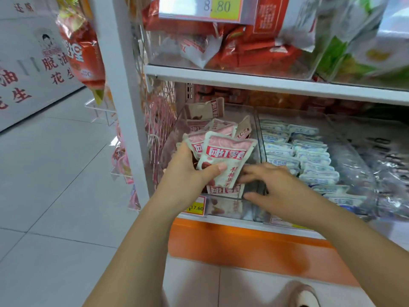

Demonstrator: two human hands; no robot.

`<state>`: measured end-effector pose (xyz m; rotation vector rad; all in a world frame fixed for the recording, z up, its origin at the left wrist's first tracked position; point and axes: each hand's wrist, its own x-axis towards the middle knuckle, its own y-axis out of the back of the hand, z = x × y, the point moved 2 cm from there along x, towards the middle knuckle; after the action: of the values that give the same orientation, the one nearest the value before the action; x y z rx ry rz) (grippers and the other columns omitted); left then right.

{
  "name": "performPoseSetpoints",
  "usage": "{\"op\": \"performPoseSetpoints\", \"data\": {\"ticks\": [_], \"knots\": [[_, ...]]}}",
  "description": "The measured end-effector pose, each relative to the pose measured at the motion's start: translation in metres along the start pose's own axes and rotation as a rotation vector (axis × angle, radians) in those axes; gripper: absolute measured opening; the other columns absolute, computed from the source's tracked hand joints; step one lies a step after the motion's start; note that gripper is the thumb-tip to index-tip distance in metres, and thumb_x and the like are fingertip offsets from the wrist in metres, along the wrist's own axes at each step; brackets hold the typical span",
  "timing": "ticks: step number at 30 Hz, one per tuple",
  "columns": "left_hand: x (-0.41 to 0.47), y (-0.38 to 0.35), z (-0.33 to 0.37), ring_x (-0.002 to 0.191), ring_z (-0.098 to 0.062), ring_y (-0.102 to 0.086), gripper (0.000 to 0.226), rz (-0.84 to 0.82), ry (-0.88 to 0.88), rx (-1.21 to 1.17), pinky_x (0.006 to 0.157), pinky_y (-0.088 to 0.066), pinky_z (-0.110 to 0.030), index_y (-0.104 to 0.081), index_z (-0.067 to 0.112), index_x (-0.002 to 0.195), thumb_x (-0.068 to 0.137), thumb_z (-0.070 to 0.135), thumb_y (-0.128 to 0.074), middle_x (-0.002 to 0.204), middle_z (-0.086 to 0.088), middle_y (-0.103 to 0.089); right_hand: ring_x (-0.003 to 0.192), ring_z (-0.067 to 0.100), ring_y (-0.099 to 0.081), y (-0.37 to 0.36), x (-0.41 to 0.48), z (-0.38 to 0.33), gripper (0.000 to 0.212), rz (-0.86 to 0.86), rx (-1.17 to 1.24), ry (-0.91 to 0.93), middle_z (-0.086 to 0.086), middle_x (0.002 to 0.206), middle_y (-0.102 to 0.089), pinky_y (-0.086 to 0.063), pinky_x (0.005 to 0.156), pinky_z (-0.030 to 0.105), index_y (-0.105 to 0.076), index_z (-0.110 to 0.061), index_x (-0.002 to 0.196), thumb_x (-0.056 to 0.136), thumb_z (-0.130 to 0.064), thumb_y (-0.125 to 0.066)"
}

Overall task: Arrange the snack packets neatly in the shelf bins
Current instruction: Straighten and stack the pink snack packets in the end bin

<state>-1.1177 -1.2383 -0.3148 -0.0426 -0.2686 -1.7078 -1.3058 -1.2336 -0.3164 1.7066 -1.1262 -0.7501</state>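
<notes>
My left hand (188, 173) grips a small stack of pink-and-white snack packets (225, 156) over the clear plastic bin (254, 129) on the lower shelf, thumb pressed across the front packet. My right hand (276, 187) reaches into the same bin, fingers extended toward a packet (223, 189) standing at the bin's front; whether they touch it I cannot tell. More of the same packets (205, 111) lie loosely at the back of the bin.
A neighbouring clear bin holds rows of blue-and-white packets (309, 156). The shelf above (243, 78) carries bins of red and green packets. A price tag (195, 207) hangs on the shelf edge. Hanging snack bags (81, 47) line the white upright at left. Tiled floor lies left.
</notes>
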Motion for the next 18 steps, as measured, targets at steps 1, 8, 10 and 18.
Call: {"op": "performPoseSetpoints", "data": {"ticks": [1, 8, 10, 18], "knots": [[0.002, 0.000, -0.001, 0.097, -0.016, -0.067, 0.042, -0.003, -0.003, -0.005, 0.074, -0.058, -0.034, -0.052, 0.017, 0.121, 0.084, 0.011, -0.070, 0.108, 0.001, -0.069, 0.109, -0.008, -0.048, 0.006, -0.004, -0.003, 0.047, 0.037, 0.159, -0.021, -0.022, 0.117, -0.060, -0.033, 0.094, 0.017, -0.046, -0.037, 0.126, 0.084, -0.037, -0.066], [-0.001, -0.007, -0.004, 0.111, -0.016, -0.062, 0.057, -0.067, -0.026, 0.008, 0.089, -0.052, -0.028, -0.047, 0.021, 0.129, 0.079, 0.008, -0.073, 0.123, -0.005, -0.062, 0.062, 0.010, -0.064, 0.006, -0.002, -0.028, 0.042, 0.414, 0.662, -0.019, -0.003, 0.070, -0.066, -0.048, 0.057, 0.017, -0.047, -0.043, 0.092, 0.068, -0.030, -0.078], [-0.004, -0.006, -0.002, 0.112, -0.012, -0.061, 0.058, -0.069, -0.027, -0.022, 0.094, -0.051, -0.032, -0.045, 0.032, 0.126, 0.082, 0.003, -0.069, 0.127, -0.002, -0.059, 0.055, 0.007, -0.057, 0.004, 0.002, -0.028, 0.034, 0.457, 0.652, -0.017, -0.001, 0.063, -0.061, -0.043, 0.052, 0.014, -0.049, -0.039, 0.085, 0.072, -0.026, -0.077], [-0.019, 0.016, 0.029, 0.079, -0.009, -0.068, 0.025, -0.023, -0.061, -0.086, 0.066, -0.054, -0.017, -0.061, 0.031, 0.105, 0.081, 0.033, -0.055, 0.090, -0.002, -0.072, 0.045, 0.005, -0.042, 0.024, 0.000, -0.041, 0.026, 0.441, 0.536, 0.061, -0.011, 0.059, -0.052, -0.031, 0.047, 0.013, -0.048, -0.026, 0.077, 0.077, -0.025, -0.075]]}}
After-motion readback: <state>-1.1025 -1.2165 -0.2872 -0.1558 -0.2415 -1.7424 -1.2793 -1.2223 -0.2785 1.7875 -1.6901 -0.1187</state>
